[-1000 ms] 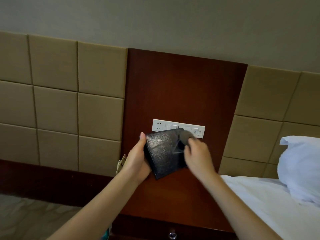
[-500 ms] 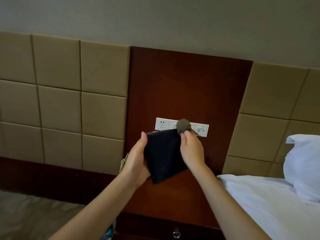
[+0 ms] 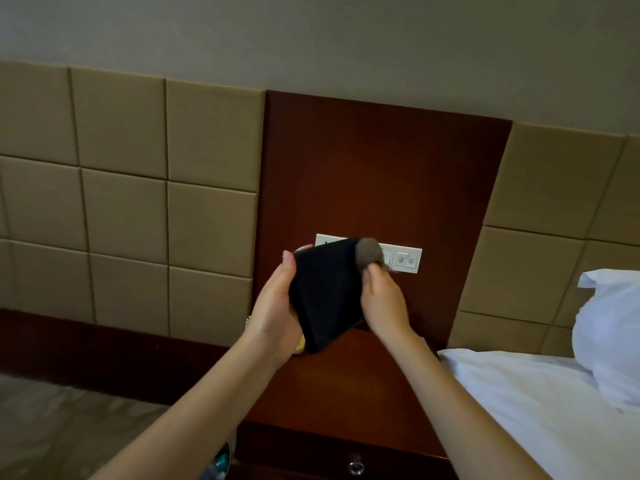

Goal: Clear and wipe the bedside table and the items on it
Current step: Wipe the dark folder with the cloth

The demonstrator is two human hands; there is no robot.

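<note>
While the left hand [image 3: 277,306] is gripping the black folder [image 3: 325,292] tilted — steadying it — the right hand [image 3: 382,303] is pinching a grey cloth [image 3: 370,251], wiping its edge.

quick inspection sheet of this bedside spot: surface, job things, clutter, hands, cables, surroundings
surface: bedside table top, dark glossy wood; drawer knob at its front
job's things: black flat case held up above the table, tilted; grey cloth wadded against its top right corner
clutter: small yellowish thing below the left hand, mostly hidden
grippers: left hand grips the case's left edge; right hand holds the cloth
cables: nothing seen for certain; pale ribbed bit by the left wrist, cannot tell
surroundings: switch panel on wood wall panel; padded wall panels; bed sheet and pillow at right
</note>
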